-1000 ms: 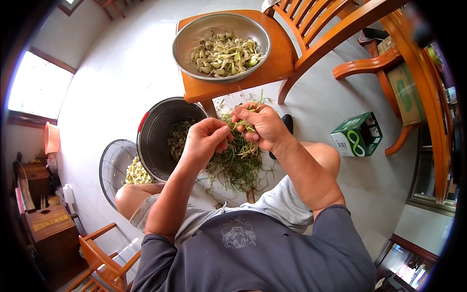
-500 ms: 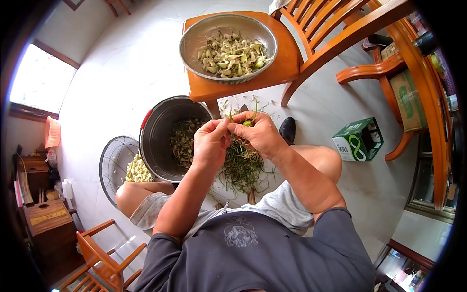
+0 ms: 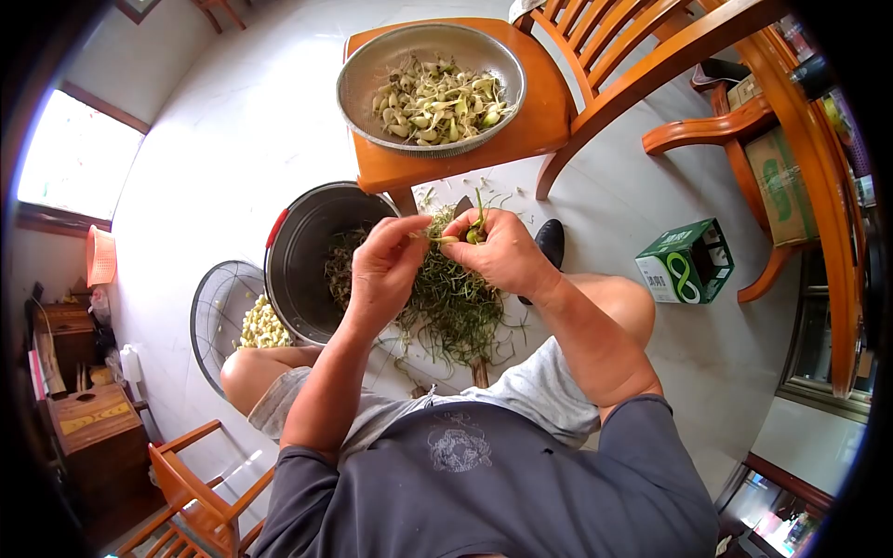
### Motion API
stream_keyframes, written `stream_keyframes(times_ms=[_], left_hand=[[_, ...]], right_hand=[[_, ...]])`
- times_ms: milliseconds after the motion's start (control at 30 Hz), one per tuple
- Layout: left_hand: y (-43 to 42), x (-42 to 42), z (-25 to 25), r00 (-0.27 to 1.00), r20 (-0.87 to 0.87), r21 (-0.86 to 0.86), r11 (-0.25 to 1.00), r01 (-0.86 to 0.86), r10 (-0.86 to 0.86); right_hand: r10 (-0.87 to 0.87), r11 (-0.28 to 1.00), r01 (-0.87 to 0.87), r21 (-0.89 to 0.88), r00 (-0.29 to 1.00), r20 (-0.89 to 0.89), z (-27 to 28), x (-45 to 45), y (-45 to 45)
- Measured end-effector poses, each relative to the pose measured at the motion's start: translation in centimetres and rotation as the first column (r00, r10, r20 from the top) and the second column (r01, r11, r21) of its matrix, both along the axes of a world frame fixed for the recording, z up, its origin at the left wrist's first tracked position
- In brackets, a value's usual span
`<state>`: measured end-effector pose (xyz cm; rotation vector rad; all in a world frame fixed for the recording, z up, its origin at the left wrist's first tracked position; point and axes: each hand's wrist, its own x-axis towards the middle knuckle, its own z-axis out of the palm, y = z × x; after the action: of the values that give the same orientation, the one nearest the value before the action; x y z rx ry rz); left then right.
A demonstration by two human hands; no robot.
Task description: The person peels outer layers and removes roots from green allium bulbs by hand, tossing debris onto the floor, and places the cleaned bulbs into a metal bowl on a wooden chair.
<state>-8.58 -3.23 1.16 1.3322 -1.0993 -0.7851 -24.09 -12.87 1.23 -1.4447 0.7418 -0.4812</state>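
My right hand (image 3: 502, 251) is closed around a few small bulbs with green stems (image 3: 477, 231), held above a heap of green stalks (image 3: 456, 316) on the floor. Beside it, my left hand (image 3: 384, 265) pinches at one end of a pale, thin piece (image 3: 439, 239) that reaches to my right fingertips. Under and left of my left hand is a dark bucket (image 3: 290, 279) with dry trimmings inside. A metal colander (image 3: 358, 116) full of pale bulbs rests on the wooden chair seat (image 3: 549, 102).
Left of the bucket, a wire-mesh basket (image 3: 212, 302) holds peeled pale cloves (image 3: 265, 325). A green and white carton (image 3: 684, 265) stands on the floor at the right, near wooden furniture (image 3: 809, 186). A small wooden chair (image 3: 195, 484) is at lower left.
My hands met over the bulbs, then my left hand drew slightly left, and a pale piece now shows between them. The view has shifted slightly.
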Motion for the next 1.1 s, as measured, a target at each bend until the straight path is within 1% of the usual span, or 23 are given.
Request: stream_keyframes(times_ms=[100,133,233,333,433,633,667,733,767,833,867,933,967,1000,1067,1100], left_hand=[[-0.1,-0.2,0.1,0.955,0.296,0.046,0.999,0.016,-0.029],[-0.3,-0.2,0.0,0.95,0.312,0.066,0.998,-0.002,-0.019],[-0.3,-0.3,-0.2,0.919,0.395,-0.012,1.0,0.018,-0.012],[-0.2,-0.7,0.0,0.896,0.444,-0.047,0.999,0.019,0.004],[-0.2,-1.0,-0.1,0.905,0.424,-0.07,0.997,-0.014,0.042],[-0.9,-2.4,-1.6,0.924,0.318,-0.072,0.978,-0.198,0.211],[-0.9,-2.7,-1.9,0.93,0.297,-0.051,0.976,-0.212,0.218],[-1.1,-2.8,-2.4,0.919,0.308,-0.051,0.969,-0.243,0.247],[-1.3,-2.8,-2.7,0.913,0.313,-0.051,0.965,-0.258,0.261],[-1.8,-1.5,-4.0,0.907,0.29,0.003,0.947,-0.32,0.306],[-1.7,-0.6,-4.9,0.908,0.309,-0.007,0.955,-0.297,0.284],[-1.1,-0.4,-4.4,0.958,0.253,0.157,0.971,-0.182,0.138],[-0.6,-0.2,-4.3,0.974,0.217,0.239,0.964,-0.118,0.066],[-0.4,0.0,-4.6,0.99,0.138,0.33,0.943,-0.038,-0.008],[-0.1,-0.4,-4.9,0.994,-0.113,0.451,0.891,0.043,0.01],[0.0,-0.7,-4.8,0.971,-0.238,0.496,0.863,0.095,0.03]], right_hand=[[0.007,0.999,-0.01,-0.043,0.998,-0.069,0.3,-0.3,-0.2],[0.007,0.999,-0.012,-0.05,0.995,-0.1,0.4,-0.4,-0.2],[0.008,1.0,-0.008,-0.003,0.996,-0.093,0.4,-0.6,-0.4],[0.018,1.0,-0.018,0.001,0.995,-0.099,0.4,-0.8,-0.5],[0.029,0.999,-0.031,-0.016,0.994,-0.101,0.3,-0.8,-0.5],[-0.109,0.974,0.073,-0.215,0.981,-0.16,0.6,-0.4,0.3],[-0.12,0.968,0.084,-0.237,0.982,-0.144,0.5,-0.4,0.3],[-0.144,0.954,0.108,-0.279,0.983,-0.112,0.1,-0.3,0.3],[-0.128,0.948,0.088,-0.306,0.985,-0.114,0.2,-0.5,0.4],[-0.091,0.933,0.043,-0.359,0.989,-0.119,0.5,-1.1,0.5],[-0.081,0.948,0.038,-0.315,0.989,-0.126,0.8,-1.2,0.4],[-0.064,0.975,0.032,-0.219,0.989,-0.137,1.3,-1.4,0.4],[-0.052,0.992,0.038,-0.12,0.993,-0.111,1.4,-1.4,0.2],[-0.042,0.999,0.041,-0.022,0.995,-0.085,1.5,-1.3,-0.4],[-0.052,0.984,0.053,0.171,0.999,-0.014,2.6,-1.2,-1.1],[-0.076,0.97,0.06,0.237,0.995,0.058,2.8,-0.9,-1.4]])
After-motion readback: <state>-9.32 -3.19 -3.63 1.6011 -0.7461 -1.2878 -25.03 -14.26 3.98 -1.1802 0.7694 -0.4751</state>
